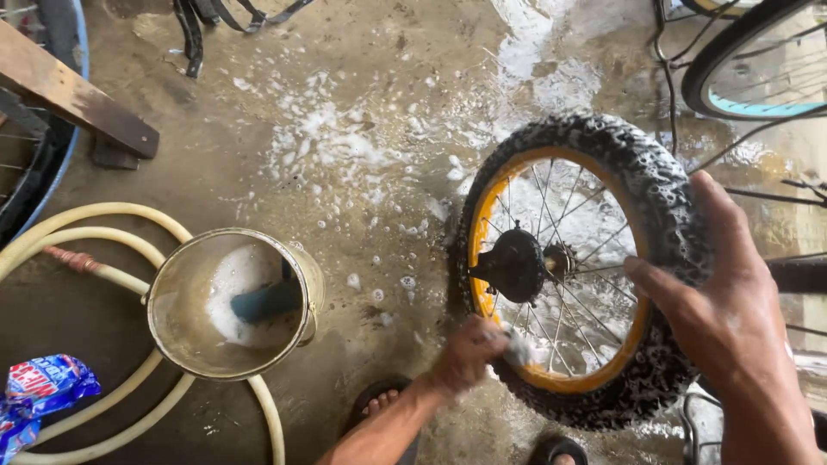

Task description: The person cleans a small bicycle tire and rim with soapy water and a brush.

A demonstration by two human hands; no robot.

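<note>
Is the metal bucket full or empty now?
Partly full. The metal bucket stands upright with murky, foamy water inside, well under the rim, and a dark brush lies in it.

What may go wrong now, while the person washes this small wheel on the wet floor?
1. The right hand steadies the soapy tyre with open fingers only; it might slip and roll away.
2. The left hand scrubs near the spokes with a cloth; fingers could catch.
3. Foam covers the wet floor by the sandalled feet, and the hose loops nearby: slipping or tripping seems possible.
</note>
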